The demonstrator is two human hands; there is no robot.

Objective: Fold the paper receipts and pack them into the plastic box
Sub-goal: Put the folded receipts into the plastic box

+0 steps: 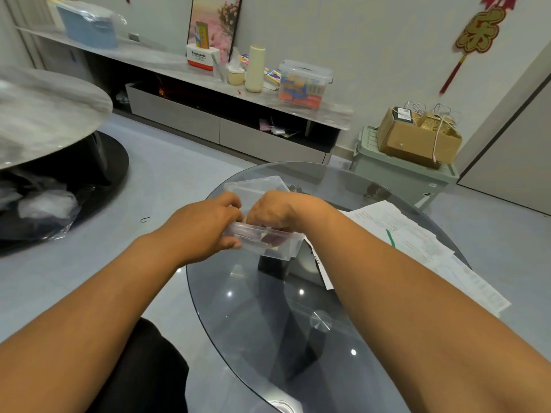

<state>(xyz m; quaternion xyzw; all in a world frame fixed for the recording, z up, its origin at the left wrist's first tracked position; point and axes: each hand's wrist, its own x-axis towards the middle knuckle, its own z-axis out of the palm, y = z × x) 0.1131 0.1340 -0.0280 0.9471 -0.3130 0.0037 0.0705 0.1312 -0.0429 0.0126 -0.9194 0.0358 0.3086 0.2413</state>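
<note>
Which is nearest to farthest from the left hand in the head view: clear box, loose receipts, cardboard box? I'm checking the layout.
1. Clear box, gripped by the left hand.
2. Loose receipts, on the table's right side.
3. Cardboard box, far right by the wall.

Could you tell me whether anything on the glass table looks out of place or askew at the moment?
Mostly the paper receipts: they lie loose and overlapping at the glass table's right side, some reaching past its rim. The plastic box is held by both hands, tilted, its lid lying separately behind.
</note>
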